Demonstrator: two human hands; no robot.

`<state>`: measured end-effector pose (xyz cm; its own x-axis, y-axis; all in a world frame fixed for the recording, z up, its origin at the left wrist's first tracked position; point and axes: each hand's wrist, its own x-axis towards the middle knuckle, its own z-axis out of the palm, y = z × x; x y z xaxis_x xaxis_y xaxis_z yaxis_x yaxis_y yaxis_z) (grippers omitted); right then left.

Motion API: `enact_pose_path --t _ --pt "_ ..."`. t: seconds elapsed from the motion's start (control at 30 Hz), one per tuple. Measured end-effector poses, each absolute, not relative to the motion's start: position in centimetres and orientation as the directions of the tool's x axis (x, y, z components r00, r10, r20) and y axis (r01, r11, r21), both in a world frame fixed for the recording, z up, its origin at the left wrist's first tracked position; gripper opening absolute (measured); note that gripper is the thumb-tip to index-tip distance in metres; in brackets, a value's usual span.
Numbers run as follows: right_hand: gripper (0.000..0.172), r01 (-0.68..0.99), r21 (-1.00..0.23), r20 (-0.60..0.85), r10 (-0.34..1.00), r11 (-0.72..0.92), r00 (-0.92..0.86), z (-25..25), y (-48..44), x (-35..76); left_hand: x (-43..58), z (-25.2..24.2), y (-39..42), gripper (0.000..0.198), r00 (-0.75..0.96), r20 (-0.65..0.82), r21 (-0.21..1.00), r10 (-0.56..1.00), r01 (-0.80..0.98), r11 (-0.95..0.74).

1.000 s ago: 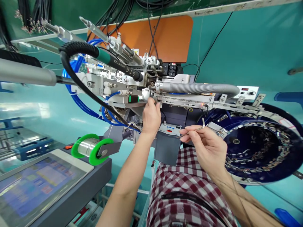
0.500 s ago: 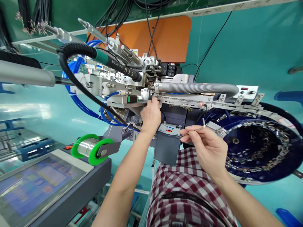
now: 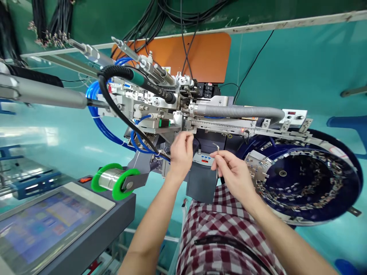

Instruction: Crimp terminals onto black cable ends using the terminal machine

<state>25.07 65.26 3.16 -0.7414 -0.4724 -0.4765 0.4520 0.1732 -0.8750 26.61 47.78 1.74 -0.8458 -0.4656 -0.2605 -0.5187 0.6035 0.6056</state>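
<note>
My right hand (image 3: 236, 173) pinches an L-shaped hex key (image 3: 217, 147) between thumb and fingers. The key's bent end sticks up above the fingertips and its shaft runs down below them. Left of it, my left hand (image 3: 182, 151) is curled with thumb and fingertips together, just below the front of the metal feed rail (image 3: 218, 126). Whatever those fingers may hold is too small or hidden to make out. Behind both hands stands a machine with a grey corrugated hose (image 3: 237, 111) and a black cable with a green sleeve (image 3: 138, 79).
A dark blue bowl feeder (image 3: 295, 183) with small metal parts stands at right. At left are a green-rimmed solder wire spool (image 3: 110, 179) and a touch screen (image 3: 48, 225). A small grey controller (image 3: 203, 158) with a red display lies between the hands.
My left hand has come down away from the machine's rail. My right hand has moved left toward it, and the hex key has turned from slanting to nearly upright.
</note>
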Motion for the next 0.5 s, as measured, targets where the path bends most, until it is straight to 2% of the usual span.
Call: enact_pose_path --t 0.07,0.13,0.17,0.23,0.37,0.5 --pt "0.025 0.440 -0.878 -0.472 -0.510 0.191 -0.719 2.8 64.6 24.9 27.8 2.4 48.3 0.027 -0.814 -0.432 0.800 -0.387 -0.544 0.251" --pt "0.029 0.440 -0.878 -0.464 -0.555 0.188 -0.690 2.7 64.1 24.7 28.6 2.7 48.6 0.025 -0.790 -0.561 0.823 -0.247 -0.565 -0.061" --pt "0.030 0.450 -0.874 -0.468 -0.573 0.185 -0.672 2.6 63.9 24.6 28.7 2.6 48.7 0.023 -0.785 -0.585 0.811 -0.203 -0.566 -0.150" --pt "0.032 0.482 -0.856 -0.489 -0.601 0.188 -0.633 2.6 63.5 24.5 28.8 2.4 48.7 0.020 -0.780 -0.593 0.802 -0.200 -0.551 -0.230" --pt "0.035 0.535 -0.832 -0.507 -0.593 0.146 -0.625 2.1 62.4 24.5 29.3 2.2 48.9 0.023 -0.763 -0.574 0.818 -0.297 -0.513 -0.261" --pt "0.030 0.388 -0.893 -0.449 -0.495 0.226 -0.744 0.0 60.2 23.2 31.7 2.8 49.9 0.027 -0.733 -0.581 0.813 -0.352 -0.540 -0.217"
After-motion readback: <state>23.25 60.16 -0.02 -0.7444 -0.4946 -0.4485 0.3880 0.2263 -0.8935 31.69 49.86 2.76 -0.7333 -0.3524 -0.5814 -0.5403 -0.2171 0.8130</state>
